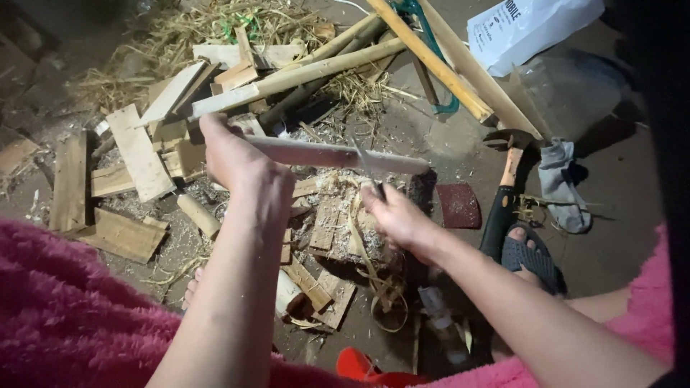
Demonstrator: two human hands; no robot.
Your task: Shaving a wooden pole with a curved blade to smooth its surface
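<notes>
Pale, flattened wooden stick point(338, 154), long and smooth-faced, lies crosswise in front of me above the ground. My left hand point(233, 154) is wrapped closed around its left end, so nearly the whole length juts out to the right of that grip toward the dark red sanding pad point(458, 205). My right hand point(395, 214) is closed on the handle of a thin metal knife point(366, 167), whose blade rises from my fist and meets the stick about midway along, edge against the near face. As I judge it, I am in the middle of a shaving stroke; the next pass calls for a shallow blade angle, a steady left hold, and a cut run away from my left fingers.

Nearest me are my fluffy pink sleeves point(65, 316). Just beyond, under the stick, sits a heap of pale curled wood shavings point(359, 237) on small flat offcuts point(327, 223). My foot in a dark sandal point(528, 255) rests to the right, beside a black-handled hammer point(503, 194). Farther off lie scattered wooden planks point(136, 154), long bamboo poles point(323, 68), dry straw point(187, 29) and a white plastic bag point(528, 25).
</notes>
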